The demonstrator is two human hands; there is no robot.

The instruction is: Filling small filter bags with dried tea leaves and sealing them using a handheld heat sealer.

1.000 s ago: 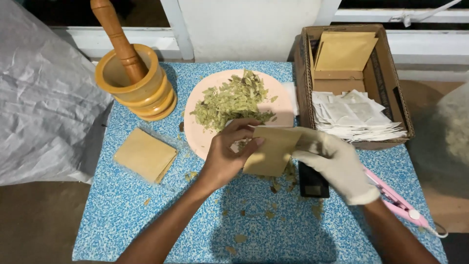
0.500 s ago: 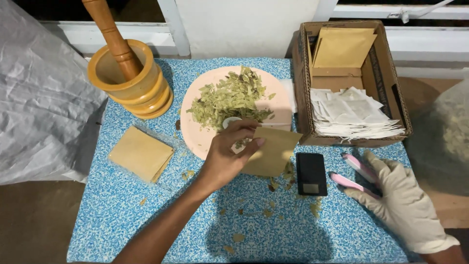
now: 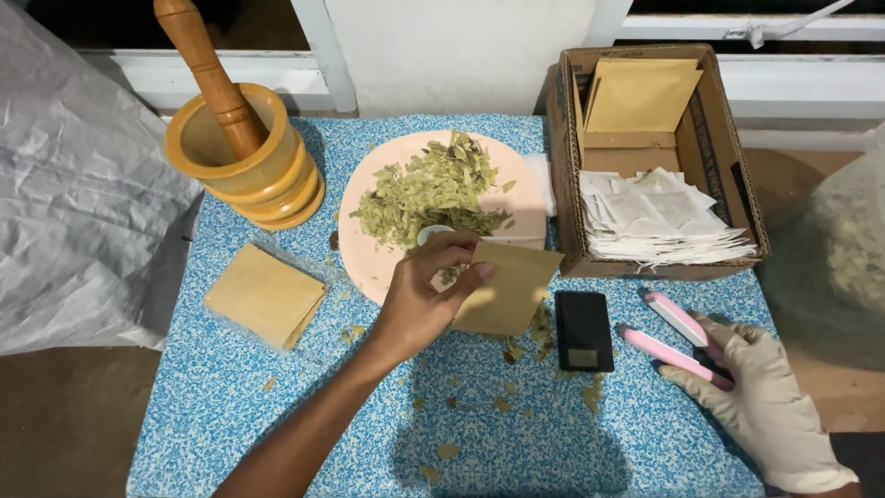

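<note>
Now, just changed: we have taken our gloved right hand off the kraft paper pouch and moved it to the pink heat sealer at the worktop's right edge; a second ago both hands were on the pouch.
What that means: we judge the filling finished and closing the pouch to be the step at hand.
Left hand: bare, its fingers pinched on the pouch's upper left edge, holding it tilted over the rim of the pink plate.
Right hand: in a pale glove, fingers closed round the rear of the sealer, whose two pink arms stand parted.
Pouch: tan, square, plain-faced, just in front of the plate and just left of the small black pocket scale.
Plate contents: a heap of dried green leaves; crumbs of leaf lie scattered on the blue speckled worktop.
Packages, right: a brown cardboard box holds more tan pouches leaning at the back and a fanned pile of white filter sachets in front.
Packages, left: a flat stack of tan pouches in a clear wrapper.
Back left: a yellow wooden mortar with its pestle leaning inside.
Labels: we see none on any pouch face.
</note>
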